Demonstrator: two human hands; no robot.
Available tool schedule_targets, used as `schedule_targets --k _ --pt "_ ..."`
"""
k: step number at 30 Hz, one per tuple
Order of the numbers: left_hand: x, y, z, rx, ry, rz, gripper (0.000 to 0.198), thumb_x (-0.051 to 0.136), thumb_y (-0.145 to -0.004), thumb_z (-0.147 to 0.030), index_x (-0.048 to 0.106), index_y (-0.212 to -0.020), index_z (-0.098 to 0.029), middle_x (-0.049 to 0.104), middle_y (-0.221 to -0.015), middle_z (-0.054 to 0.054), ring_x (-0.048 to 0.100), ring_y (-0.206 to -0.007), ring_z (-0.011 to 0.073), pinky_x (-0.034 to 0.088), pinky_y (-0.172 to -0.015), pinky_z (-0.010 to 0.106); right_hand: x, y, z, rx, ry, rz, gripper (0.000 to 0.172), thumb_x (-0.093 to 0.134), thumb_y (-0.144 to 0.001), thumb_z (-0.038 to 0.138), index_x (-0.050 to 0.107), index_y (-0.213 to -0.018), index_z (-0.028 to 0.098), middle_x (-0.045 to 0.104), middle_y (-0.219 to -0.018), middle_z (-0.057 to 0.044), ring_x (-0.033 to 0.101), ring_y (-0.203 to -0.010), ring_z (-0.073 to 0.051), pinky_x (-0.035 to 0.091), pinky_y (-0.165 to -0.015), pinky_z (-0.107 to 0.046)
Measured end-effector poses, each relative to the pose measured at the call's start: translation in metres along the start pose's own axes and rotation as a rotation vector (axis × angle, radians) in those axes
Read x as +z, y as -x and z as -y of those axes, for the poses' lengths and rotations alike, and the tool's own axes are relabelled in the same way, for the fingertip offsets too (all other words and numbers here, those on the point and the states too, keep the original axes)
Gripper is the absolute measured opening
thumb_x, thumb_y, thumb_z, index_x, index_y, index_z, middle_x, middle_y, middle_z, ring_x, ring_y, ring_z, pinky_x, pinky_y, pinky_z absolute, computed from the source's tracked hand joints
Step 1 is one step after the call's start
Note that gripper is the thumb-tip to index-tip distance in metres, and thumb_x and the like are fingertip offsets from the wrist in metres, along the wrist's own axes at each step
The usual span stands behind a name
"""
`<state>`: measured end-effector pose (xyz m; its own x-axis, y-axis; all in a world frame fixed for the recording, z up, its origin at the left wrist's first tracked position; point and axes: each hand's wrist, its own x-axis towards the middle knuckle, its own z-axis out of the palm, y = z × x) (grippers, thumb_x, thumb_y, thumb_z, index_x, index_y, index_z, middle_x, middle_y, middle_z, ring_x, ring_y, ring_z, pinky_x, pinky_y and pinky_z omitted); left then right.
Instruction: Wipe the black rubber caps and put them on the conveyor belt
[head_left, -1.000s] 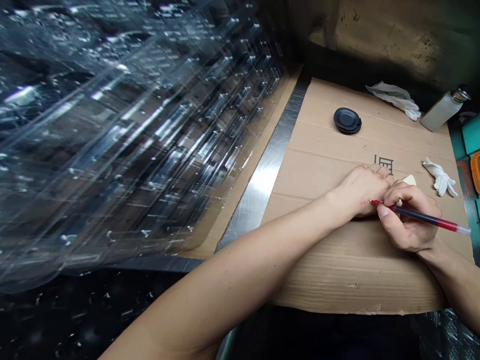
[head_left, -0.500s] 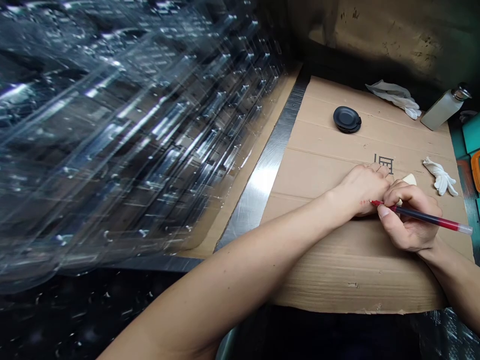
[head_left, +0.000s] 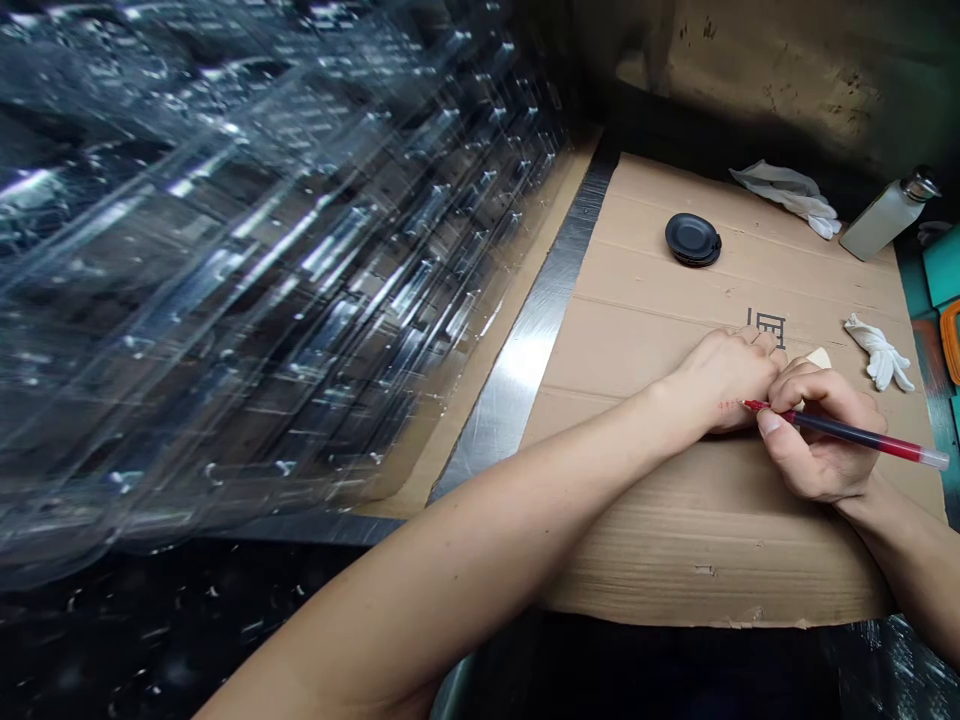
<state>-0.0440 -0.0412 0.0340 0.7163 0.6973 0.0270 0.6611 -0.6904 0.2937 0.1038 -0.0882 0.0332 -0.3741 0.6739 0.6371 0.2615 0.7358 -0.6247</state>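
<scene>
The person's right hand [head_left: 814, 470] grasps a red pen [head_left: 881, 441], pinching it low on the barrel between thumb and fingers, close to the writing end. The pen lies slantwise across that hand: its point comes out past the fingertips toward the left hand, and its clear rear end extends well beyond the hand on the other side. The point is at the back of the left hand [head_left: 731, 365], near the wrist, just beside a short row of small red marks [head_left: 726, 405] on the skin. The left hand rests palm down on the cardboard sheet [head_left: 637, 345], fingers turned under; whether it holds anything cannot be told. A cream-coloured piece [head_left: 820, 357] shows just behind the right hand's fingers, mostly hidden.

Against the picture from one second ago, the pen's point has shifted slightly toward the left hand's fingers, and the row of marks appears a little longer. The left hand has hardly moved, and the black oval dish [head_left: 690, 237] and the white glove [head_left: 879, 353] remain where they were.
</scene>
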Motion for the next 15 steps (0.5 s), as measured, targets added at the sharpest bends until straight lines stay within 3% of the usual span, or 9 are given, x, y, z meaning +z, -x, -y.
schedule_targets --k 15 --pt "0.0006 -0.0003 -0.0003 0.002 -0.014 -0.001 0.031 0.044 -0.103 -0.026 0.068 -0.118 -0.014 0.07 -0.121 0.016 0.066 -0.113 0.0274 0.053 -0.089 0.037 -0.0001 -0.0012 0.0004 -0.002 -0.021 0.024 0.021 0.068 -0.076 0.006 0.057 -0.082 0.023 0.056 -0.072 0.003 0.053 -0.064 -0.014 0.044 -0.061 -0.033"
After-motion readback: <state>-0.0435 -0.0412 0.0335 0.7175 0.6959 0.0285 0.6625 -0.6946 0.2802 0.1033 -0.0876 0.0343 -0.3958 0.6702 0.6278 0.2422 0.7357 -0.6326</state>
